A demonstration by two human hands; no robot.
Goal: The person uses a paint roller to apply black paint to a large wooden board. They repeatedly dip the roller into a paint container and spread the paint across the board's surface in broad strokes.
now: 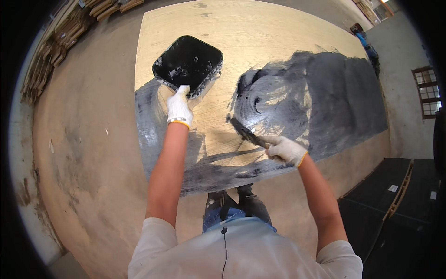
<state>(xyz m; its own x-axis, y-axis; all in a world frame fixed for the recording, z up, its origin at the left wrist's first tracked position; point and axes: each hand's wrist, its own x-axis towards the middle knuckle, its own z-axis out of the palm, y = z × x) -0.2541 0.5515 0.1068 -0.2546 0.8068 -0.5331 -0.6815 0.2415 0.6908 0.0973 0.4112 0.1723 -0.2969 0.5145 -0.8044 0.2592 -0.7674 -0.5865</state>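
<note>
My left hand point(180, 108), in a white knit glove, grips the near rim of a squarish bucket point(193, 58). Its inside is coated black, and pale smears mark the rim and wall. The bucket is over the far left part of a large plywood sheet point(260, 23). In my gloved right hand point(285, 151) is a black-coated paintbrush point(246, 132), held by the handle with its head pointing left over the sheet. Wet black paint point(267, 102) lies in swirls beyond the brush. Bare wood shows through in streaks, while the right end of the sheet is evenly dark.
Stacked boards point(60, 37) line the far left wall. Dark sheets in stacks point(376, 186) stand on the floor at my right. Past the sheet's far right corner another person point(369, 49) is partly visible. A barred window point(426, 90) is in the right wall.
</note>
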